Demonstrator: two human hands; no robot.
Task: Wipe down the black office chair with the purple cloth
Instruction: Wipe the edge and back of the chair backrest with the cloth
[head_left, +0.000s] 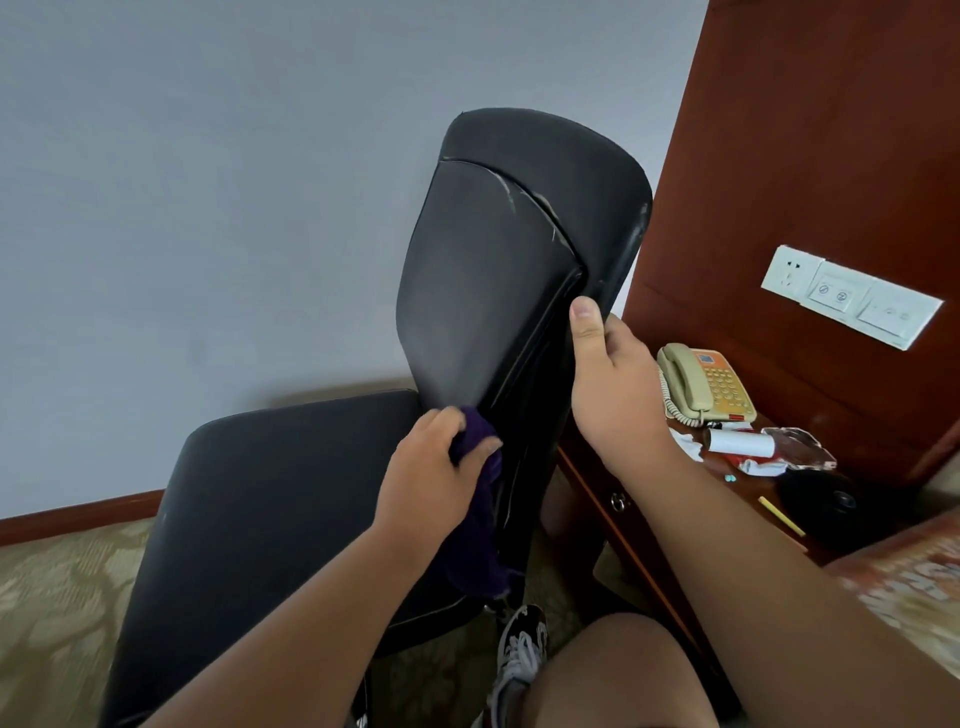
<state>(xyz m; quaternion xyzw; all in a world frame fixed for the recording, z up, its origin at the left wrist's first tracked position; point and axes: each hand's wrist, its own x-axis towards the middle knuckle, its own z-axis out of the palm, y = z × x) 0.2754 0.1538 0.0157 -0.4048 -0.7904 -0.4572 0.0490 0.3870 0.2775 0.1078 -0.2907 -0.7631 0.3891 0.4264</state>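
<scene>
Here, head view, one entry per item.

Cloth (478, 519): purple, soft, limp and light. I judge it bunches easily, so it wants a full-fist hold on a wad with the loose tail left hanging. It sits at the foot of the chair's back, where the back meets the seat (270, 493), against the black surface.

Left hand (431, 467): fingers curled round the bunched cloth, the rest of which trails down below the wrist.

Right hand (608, 384): thumb lying along the near edge of the back, fingers wrapped out of sight behind it, gripping.

Chair (493, 260): black, with a smooth padded back and seat and pale scuffs along the upper seam. It stands near the wall, beside a wooden table (613, 499) bearing a telephone (701, 384). I judge it sturdy but liable to turn, so best steadied by the back's stiff edge.
</scene>
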